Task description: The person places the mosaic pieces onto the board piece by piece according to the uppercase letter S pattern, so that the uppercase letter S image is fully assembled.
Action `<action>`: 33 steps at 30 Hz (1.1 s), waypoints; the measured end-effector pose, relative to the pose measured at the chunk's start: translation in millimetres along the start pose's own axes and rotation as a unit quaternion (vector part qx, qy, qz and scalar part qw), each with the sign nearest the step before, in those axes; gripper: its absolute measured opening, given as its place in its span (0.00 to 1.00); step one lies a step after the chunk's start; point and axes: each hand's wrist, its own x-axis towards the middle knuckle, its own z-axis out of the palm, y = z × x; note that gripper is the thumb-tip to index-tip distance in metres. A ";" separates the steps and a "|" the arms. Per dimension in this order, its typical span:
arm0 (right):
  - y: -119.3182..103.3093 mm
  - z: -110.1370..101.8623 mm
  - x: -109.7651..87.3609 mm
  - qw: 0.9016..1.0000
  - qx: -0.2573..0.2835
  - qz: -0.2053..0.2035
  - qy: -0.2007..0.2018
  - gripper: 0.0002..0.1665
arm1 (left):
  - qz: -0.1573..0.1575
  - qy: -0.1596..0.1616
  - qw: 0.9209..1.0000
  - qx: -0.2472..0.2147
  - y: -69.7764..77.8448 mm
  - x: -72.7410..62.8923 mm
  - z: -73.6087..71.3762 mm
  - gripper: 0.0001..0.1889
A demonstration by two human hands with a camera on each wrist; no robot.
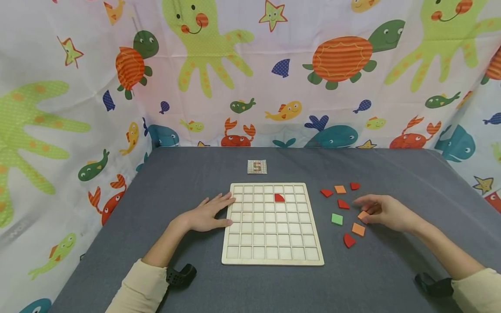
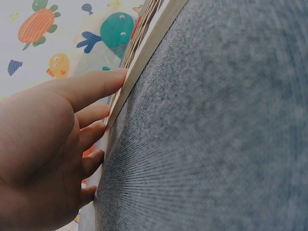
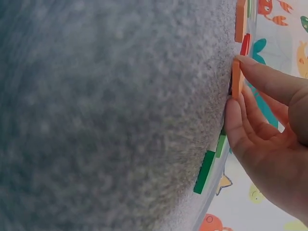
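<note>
Grey cloth covers the desk (image 1: 188, 174), backed by a sea-creature curtain (image 1: 254, 82). On its right half, right of the board, one orange tile (image 1: 362, 214) is pinched by the right hand (image 1: 393, 214), thumb and fingers on opposite edges; whether it is lifted is unclear. Such an edge grip is worth keeping, drawing straight up so the neighbours aren't nudged. Around it, the head view shows two more orange tiles (image 1: 358, 229), four red pieces (image 1: 349, 240) and one green tile (image 1: 337, 219); the right wrist view shows two green pieces (image 3: 204, 172) near that hand. Nearer the desk's middle, the board (image 1: 273, 262) has seven rows of seven cells, one holding a red quarter-round (image 1: 279, 198). The left hand (image 1: 206, 216), fingers fairly straight and grasping nothing, touches its left edge; light pressure should steady it. One card (image 1: 257, 167) lies towards the desk's far edge.
</note>
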 end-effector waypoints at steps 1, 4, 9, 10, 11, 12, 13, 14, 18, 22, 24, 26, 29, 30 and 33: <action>-0.1 0.5 0.0 1.000 -0.004 -0.006 0.004 0.26 | 0.001 0.000 1.000 0.000 -0.1 0.2 -0.2 0.38; -0.3 2.5 0.1 0.999 -0.029 -0.034 0.029 0.25 | 0.000 -0.001 1.000 0.003 -0.6 0.4 -1.0 0.38; -2.7 2.9 0.3 0.995 -0.072 -0.048 0.056 0.24 | -0.002 0.000 1.000 0.008 -1.3 1.0 -1.2 0.38; -3.4 2.5 0.2 0.995 -0.076 -0.045 0.056 0.24 | -0.001 0.000 1.000 0.007 -1.5 1.3 -0.9 0.38; -4.2 2.0 -0.1 0.994 -0.081 -0.040 0.055 0.24 | -0.001 -0.001 1.000 0.006 -1.5 1.5 -0.5 0.38; -5.1 1.5 -0.3 0.994 -0.084 -0.034 0.054 0.23 | 0.001 -0.001 1.000 0.005 -1.6 1.6 -0.2 0.38; -5.9 1.0 -0.3 0.994 -0.088 -0.027 0.054 0.22 | 0.002 -0.001 1.000 0.003 -1.7 1.6 0.2 0.38; -6.9 0.5 -0.3 0.994 -0.089 -0.017 0.055 0.21 | 0.002 -0.002 1.000 0.002 -1.8 1.6 0.4 0.38; -11.8 -0.6 1.3 0.994 -0.085 0.028 0.069 0.18 | 0.000 -0.002 1.000 0.002 -1.7 1.1 1.1 0.38; -17.1 -0.3 4.3 0.992 -0.067 0.064 0.087 0.19 | -0.004 -0.004 1.000 0.002 -0.8 0.4 1.2 0.38; -18.6 -0.1 6.2 0.992 -0.037 0.085 0.089 0.22 | -0.005 -0.005 1.000 -0.001 -0.2 0.1 1.1 0.38; -19.5 0.2 9.1 0.991 0.016 0.105 0.085 0.25 | -0.005 -0.005 1.000 -0.003 0.4 -0.3 0.9 0.38; -21.8 1.9 14.7 0.983 0.101 0.128 0.079 0.30 | -0.002 -0.004 1.000 -0.003 0.2 -0.6 0.6 0.38; -22.9 2.8 16.7 0.981 0.123 0.129 0.078 0.31 | 0.000 -0.004 1.000 -0.002 -0.4 -0.6 0.6 0.38; -28.2 6.6 22.7 0.977 0.157 0.127 0.073 0.31 | 0.005 -0.004 1.000 0.000 -2.5 -0.2 0.8 0.38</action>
